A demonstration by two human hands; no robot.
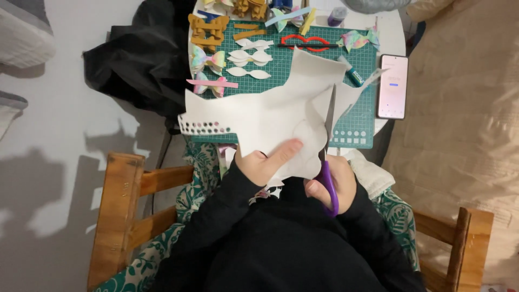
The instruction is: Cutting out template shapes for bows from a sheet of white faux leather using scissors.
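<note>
White sheet point(265, 116) with an irregular cut outline is held over the green cutting mat point(363, 86), at 12 o'clock from the body. Left hand point(266, 161) pinches its lower edge, thumb on top. Right hand point(331, 186) grips purple-handled scissors point(327, 162), blades pointing to 12 o'clock into the sheet. Phone point(393, 86) lies on the counter at 3 o'clock of the mat.

I've got the white sheet point(265, 116) lifted above the worktop, a big, floppy, irregular piece with wavy cut edges and a row of small punched holes along its lower left corner. My left hand point(265, 162) pinches its near edge, thumb on top. The purple-handled scissors point(327, 157) sit in my right hand point(331, 186), grey blades pointing away from me, slicing up into the sheet's right side.
</note>
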